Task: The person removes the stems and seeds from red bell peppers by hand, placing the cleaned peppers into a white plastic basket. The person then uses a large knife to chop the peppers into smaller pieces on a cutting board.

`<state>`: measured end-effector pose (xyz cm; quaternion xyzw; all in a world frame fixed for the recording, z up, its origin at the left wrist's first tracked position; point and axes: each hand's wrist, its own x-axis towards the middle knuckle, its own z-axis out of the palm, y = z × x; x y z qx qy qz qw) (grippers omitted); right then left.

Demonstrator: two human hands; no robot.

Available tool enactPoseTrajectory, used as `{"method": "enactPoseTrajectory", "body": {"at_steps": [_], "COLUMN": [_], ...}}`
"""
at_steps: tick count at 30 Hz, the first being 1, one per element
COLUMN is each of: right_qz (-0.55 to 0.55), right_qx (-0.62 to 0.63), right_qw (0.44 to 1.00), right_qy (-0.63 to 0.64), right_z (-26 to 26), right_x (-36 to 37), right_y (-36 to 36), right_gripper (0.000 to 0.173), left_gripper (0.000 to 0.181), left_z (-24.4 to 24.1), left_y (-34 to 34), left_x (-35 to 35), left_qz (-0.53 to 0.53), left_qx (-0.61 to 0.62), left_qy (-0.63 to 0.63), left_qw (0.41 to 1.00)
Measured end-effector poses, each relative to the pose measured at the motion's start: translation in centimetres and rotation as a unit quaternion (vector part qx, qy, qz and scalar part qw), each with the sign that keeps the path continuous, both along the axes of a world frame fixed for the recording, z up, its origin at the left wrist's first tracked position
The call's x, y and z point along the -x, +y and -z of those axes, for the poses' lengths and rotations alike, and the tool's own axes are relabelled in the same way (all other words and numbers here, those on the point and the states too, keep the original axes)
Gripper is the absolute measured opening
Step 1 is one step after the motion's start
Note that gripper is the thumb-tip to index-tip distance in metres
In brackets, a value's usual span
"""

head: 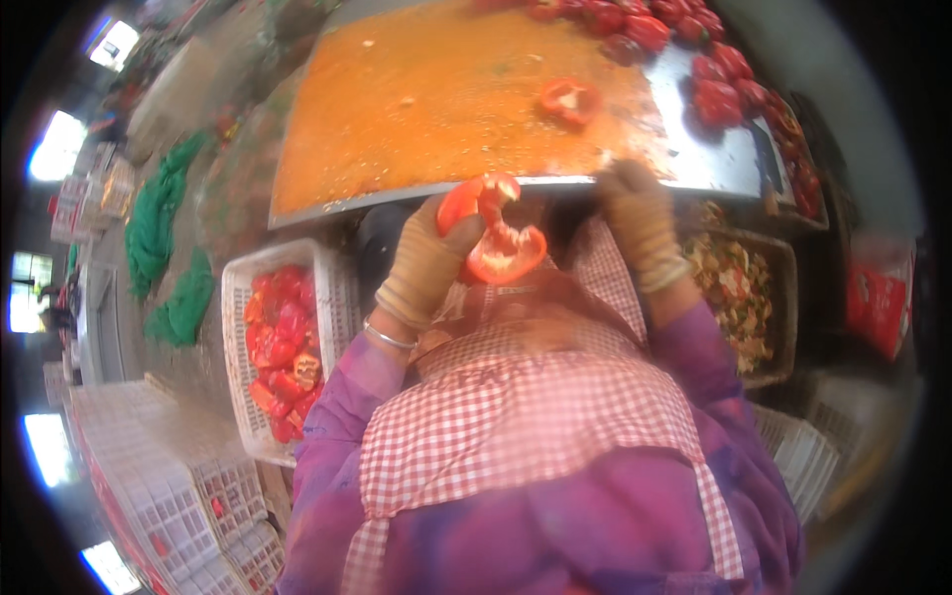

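Observation:
An opened red bell pepper (pixel 513 249), its pale inner ribs showing, is gripped in my gloved left hand (pixel 430 260) in front of the table's near edge. My right hand (pixel 636 219), also in a striped work glove, is blurred at that same edge, further right. Its fingers look curled, but whether something is in them cannot be made out. On the wet orange tabletop (pixel 416 111) lies another cut red pepper (pixel 570 101), beyond my right hand. Pale seeds are scattered over the surface.
Whole red peppers (pixel 645 31) are heaped along the table's far right. A white plastic crate (pixel 232 327) at my left holds cut peppers (pixel 282 342). At my right, a tub (pixel 785 312) contains pepper scraps (pixel 736 290). Stacked crates (pixel 171 446) stand at lower left; green netting (pixel 160 216) lies on the floor.

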<state>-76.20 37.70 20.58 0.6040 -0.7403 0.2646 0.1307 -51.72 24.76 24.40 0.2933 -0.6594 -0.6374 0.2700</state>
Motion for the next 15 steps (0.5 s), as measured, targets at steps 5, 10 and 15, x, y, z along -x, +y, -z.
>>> {"method": "enactPoseTrajectory", "body": {"at_steps": [5,10,15], "right_qz": [0.102,0.077,-0.002], "right_qx": [-0.083,-0.134,-0.131], "right_qw": [0.902,0.894,0.978], "right_qy": [-0.412,-0.420,-0.162], "right_z": [0.2,4.0,6.5], "right_x": [-3.8,-1.6,3.0], "right_y": [-0.1,-0.5,2.7], "right_gripper": [0.022,0.022,0.013], "left_gripper": [0.028,0.048,0.048], "left_z": [-1.1,0.3,2.5], "left_y": [0.4,0.0,-4.5], "left_x": [1.4,0.1,-11.9], "left_qz": [-0.027,-0.110,-0.261], "left_qx": [0.555,0.658,0.503], "left_qy": [-0.059,-0.093,-0.205], "left_qw": [0.830,0.739,0.798]}}
